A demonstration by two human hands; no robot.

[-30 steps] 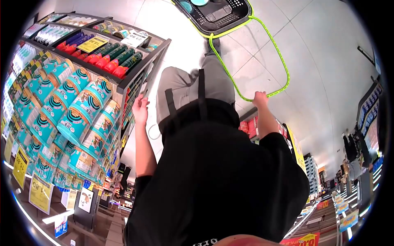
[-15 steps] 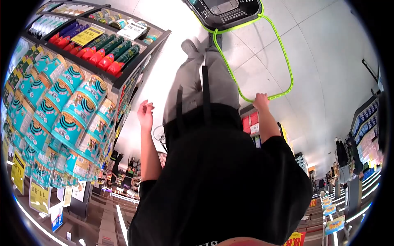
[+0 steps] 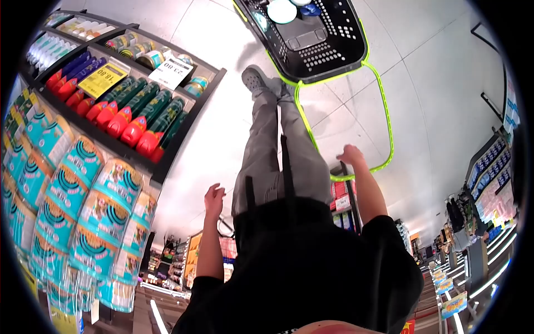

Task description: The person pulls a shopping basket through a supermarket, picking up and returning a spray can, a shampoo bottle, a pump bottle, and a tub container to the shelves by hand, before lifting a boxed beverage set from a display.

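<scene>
Beside the grey trousers (image 3: 261, 139), left hand (image 3: 214, 199) hangs with fingers loosely bent, holding nothing visible. Right hand (image 3: 351, 155) part-curled, no grip seen; its forearm (image 3: 368, 189) overlaps the lime-green handle (image 3: 391, 133), contact undeterminable. Handle joins a black shopping basket (image 3: 334, 67), just ahead of the feet, containing a pale round item (image 3: 282, 11) and a blue item (image 3: 310, 10).

Shelves (image 3: 188, 125) stand left; basket (image 3: 328, 71) before feet (image 3: 255, 79); goods (image 3: 282, 10) inside
</scene>
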